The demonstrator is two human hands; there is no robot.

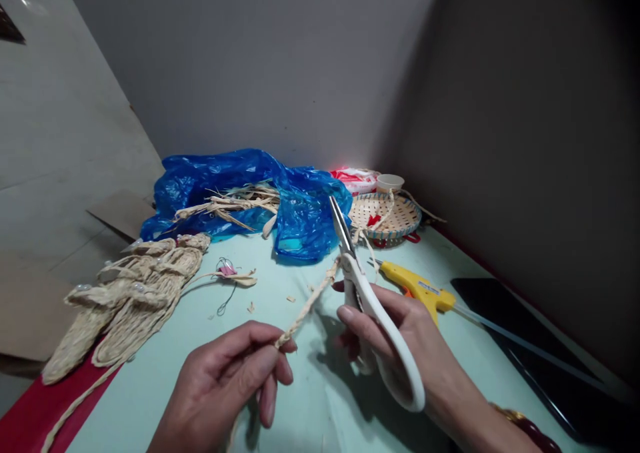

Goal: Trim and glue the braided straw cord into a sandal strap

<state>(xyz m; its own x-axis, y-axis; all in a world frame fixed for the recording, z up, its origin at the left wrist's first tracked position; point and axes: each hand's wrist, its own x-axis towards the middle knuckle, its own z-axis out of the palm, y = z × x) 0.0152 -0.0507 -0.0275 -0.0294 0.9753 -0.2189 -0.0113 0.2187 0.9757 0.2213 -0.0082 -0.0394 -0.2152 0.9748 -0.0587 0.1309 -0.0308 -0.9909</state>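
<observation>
Between thumb and forefinger, my left hand [235, 369] pinches a braided straw cord [307, 306]. The cord slants up and to the right, its upper end close to the scissors' pivot; whether my right fingers also touch it I cannot tell. A pair of white-handled scissors [367, 299] sits in my right hand [395, 326], with the blades pointing up and away and looking nearly closed. Part of the lower handle is hidden behind my fingers. Left of my hands lie several woven straw slippers [145, 293], and small straw scraps [251, 306] are scattered on the pale green table [190, 333].
A blue plastic bag [310, 219] with dry straw strips [235, 206] lies at the back. Behind on the right are a woven basket [400, 216] and a small cup [390, 183]. A yellow glue gun [415, 286] and a black tablet-like slab [530, 353] lie to the right.
</observation>
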